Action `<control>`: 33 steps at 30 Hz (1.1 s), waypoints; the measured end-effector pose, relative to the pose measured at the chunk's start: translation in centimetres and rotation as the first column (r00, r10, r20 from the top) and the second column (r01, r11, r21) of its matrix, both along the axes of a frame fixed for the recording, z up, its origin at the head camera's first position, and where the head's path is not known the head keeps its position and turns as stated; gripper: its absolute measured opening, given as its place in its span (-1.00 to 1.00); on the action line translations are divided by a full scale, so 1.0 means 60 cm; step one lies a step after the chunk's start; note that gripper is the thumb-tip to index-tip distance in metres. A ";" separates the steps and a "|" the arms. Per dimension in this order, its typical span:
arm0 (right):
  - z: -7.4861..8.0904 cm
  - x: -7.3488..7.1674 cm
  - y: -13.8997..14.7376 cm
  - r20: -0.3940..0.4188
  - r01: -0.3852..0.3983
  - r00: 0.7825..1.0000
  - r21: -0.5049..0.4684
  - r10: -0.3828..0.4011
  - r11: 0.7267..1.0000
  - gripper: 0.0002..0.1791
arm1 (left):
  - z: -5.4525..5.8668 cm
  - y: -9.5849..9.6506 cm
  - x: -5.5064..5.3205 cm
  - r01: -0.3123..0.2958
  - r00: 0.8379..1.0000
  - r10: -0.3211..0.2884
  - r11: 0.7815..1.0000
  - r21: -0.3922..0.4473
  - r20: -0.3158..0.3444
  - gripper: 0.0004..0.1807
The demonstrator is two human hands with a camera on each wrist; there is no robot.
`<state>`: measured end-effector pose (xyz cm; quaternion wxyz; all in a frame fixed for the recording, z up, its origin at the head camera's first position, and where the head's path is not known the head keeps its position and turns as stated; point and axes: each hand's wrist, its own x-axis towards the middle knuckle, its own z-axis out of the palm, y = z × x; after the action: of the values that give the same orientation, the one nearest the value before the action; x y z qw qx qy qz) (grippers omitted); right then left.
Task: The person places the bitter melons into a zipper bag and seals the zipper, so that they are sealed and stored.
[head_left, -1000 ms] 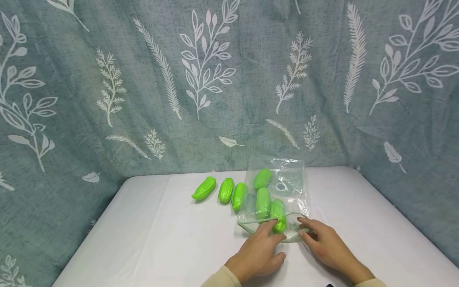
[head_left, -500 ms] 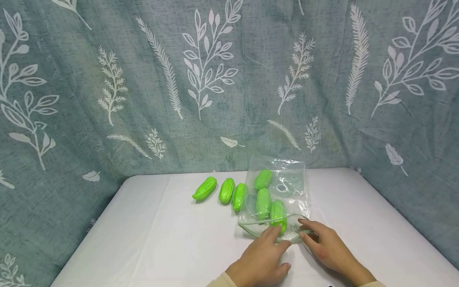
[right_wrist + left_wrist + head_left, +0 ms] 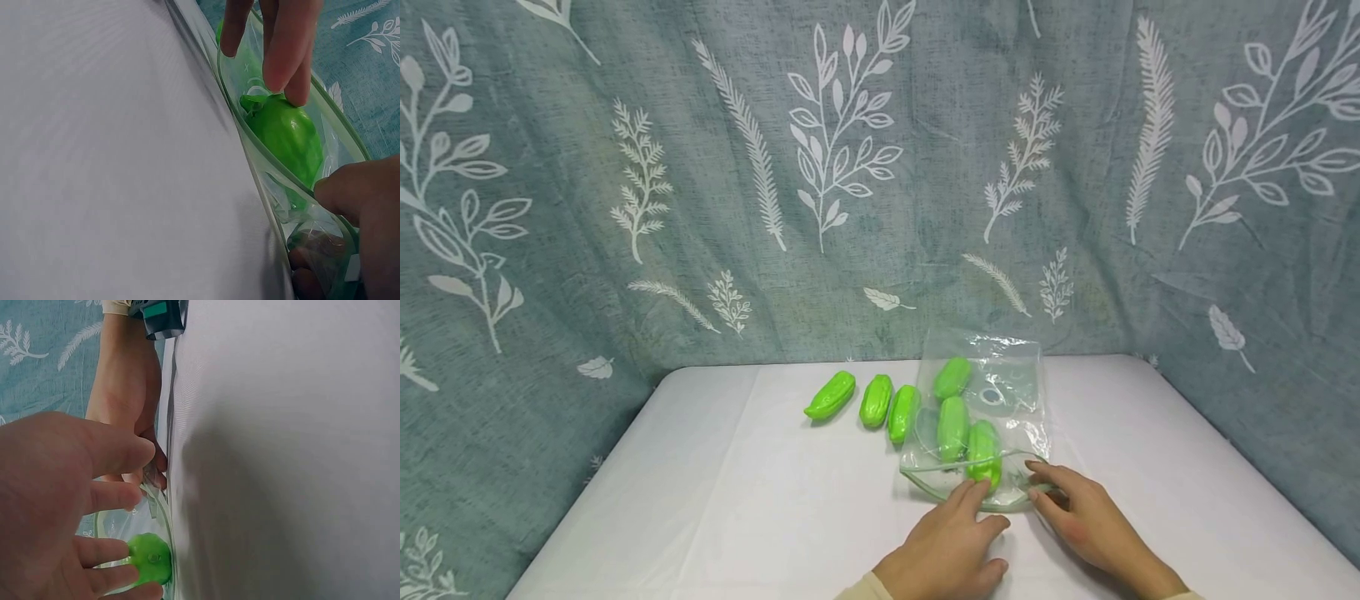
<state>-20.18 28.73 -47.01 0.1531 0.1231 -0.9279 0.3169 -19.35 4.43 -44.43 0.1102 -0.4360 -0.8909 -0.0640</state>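
Note:
A clear zip bag with a pale green rim lies on the table, its mouth toward me and held apart. Inside are three bright green, ribbed vegetables that look like plastic bitter melons; the nearest bitter melon lies at the mouth. My left hand has its fingers extended, the fingertips at that melon's near end. In the right wrist view those fingertips reach over the rim and touch the melon. My right hand pinches the bag's right rim, thumb at the edge and other fingers seen through the plastic.
Left of the bag lie three more green melons: the leftmost, a middle one and one beside the bag. A white cloth covers the table. A patterned grey-green curtain hangs behind and at both sides.
My left hand has drawn back a little toward me from the bag's mouth, its fingertips now at the melon's near end. My right hand stays on the rim. The view has shifted slightly.

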 end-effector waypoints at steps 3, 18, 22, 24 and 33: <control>0.002 0.000 0.000 0.019 0.008 1.000 -0.002 -0.008 1.000 -0.54 | 0.000 0.001 -0.002 -0.001 1.000 0.001 1.000 0.002 0.025 -0.54; 0.006 -0.001 -0.001 0.057 0.015 0.998 0.005 -0.015 1.000 -0.53 | -0.009 0.007 -0.010 -0.025 0.999 0.024 1.000 0.016 0.037 -0.56; 0.006 -0.001 0.000 0.059 0.012 0.998 0.005 -0.013 1.000 -0.53 | -0.010 0.011 -0.014 -0.040 0.997 0.038 0.999 0.016 0.072 -0.54; 0.006 -0.001 0.000 0.060 0.011 0.998 0.000 -0.011 1.000 -0.52 | -0.011 0.013 -0.016 -0.046 0.996 0.044 0.999 0.018 0.073 -0.55; 0.005 -0.001 0.000 0.053 0.007 0.999 0.000 -0.007 1.000 -0.53 | -0.013 0.019 -0.023 -0.054 0.996 0.053 0.998 0.016 0.069 -0.55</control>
<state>-20.26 28.71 -46.74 0.1296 0.1112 -0.9320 0.3196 -20.72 5.57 -45.20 0.0852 -0.4083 -0.9050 -0.0841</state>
